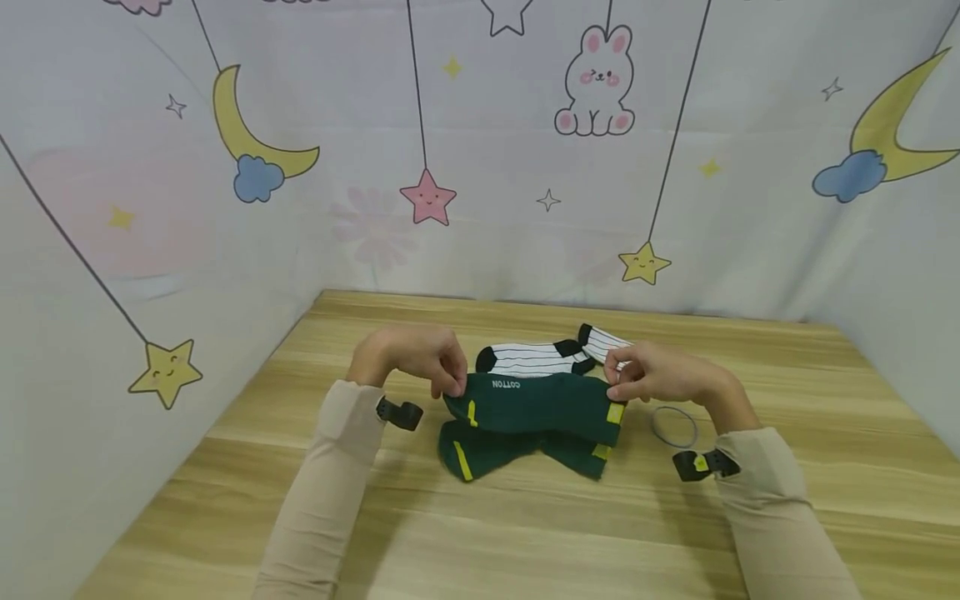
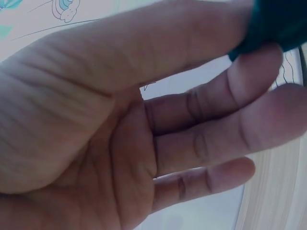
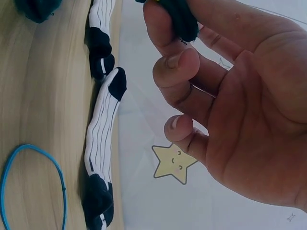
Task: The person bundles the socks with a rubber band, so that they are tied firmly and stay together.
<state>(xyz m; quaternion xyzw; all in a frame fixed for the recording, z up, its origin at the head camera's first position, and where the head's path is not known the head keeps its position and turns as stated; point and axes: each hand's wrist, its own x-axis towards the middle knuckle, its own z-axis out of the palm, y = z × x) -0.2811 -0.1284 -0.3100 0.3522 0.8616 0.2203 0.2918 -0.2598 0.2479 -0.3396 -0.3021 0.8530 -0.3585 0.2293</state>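
A dark green sock (image 1: 540, 406) with yellow patches and the word COTTON is stretched level between both hands. My left hand (image 1: 427, 357) pinches its toe end between thumb and fingertip, the other fingers held off it. At the opposite end, my right hand (image 1: 651, 372) pinches the cuff by its yellow patch. A second green sock (image 1: 487, 454) lies on the table just below and partly behind the held one. In the right wrist view, the held fabric (image 3: 180, 19) is bunched between thumb and index finger.
Behind the green socks lie a white striped sock (image 1: 525, 358) with black ends and another striped sock (image 1: 600, 342). A thin blue ring (image 1: 696, 429) rests on the wooden table (image 1: 525, 542) by my right wrist. Printed curtains (image 1: 495, 258) enclose the back and sides.
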